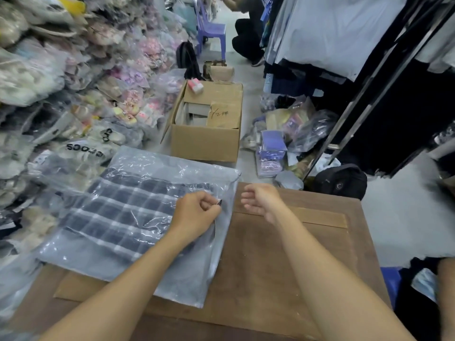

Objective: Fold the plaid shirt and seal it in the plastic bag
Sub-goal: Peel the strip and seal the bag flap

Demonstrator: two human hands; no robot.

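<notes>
Head view: the plaid shirt (128,207) lies folded inside the plastic bag (197,271) on the table (283,267), whose right half is bare. My left hand (197,212) pinches the bag's open edge; what it grips is too small to tell. My right hand (261,198) hovers loosely curled and empty beside it.

Plaid shirt (128,207): dark navy/grey with white check lines, folded into a flat rectangle, already inside the plastic bag (197,274). Bag is clear, slightly frosted, crinkled with glare on top, lying flat and turned at an angle on the left half of a brown wooden table (283,267), its far-left part hanging past the table edge over the piled goods. Shirt fills the bag's left and middle; right strip of the bag holds no cloth and lies flat on the wood. Opening edge runs along that right side; a dark curved gap shows there, so part of it looks unsealed. Near corner lies flat.
</notes>
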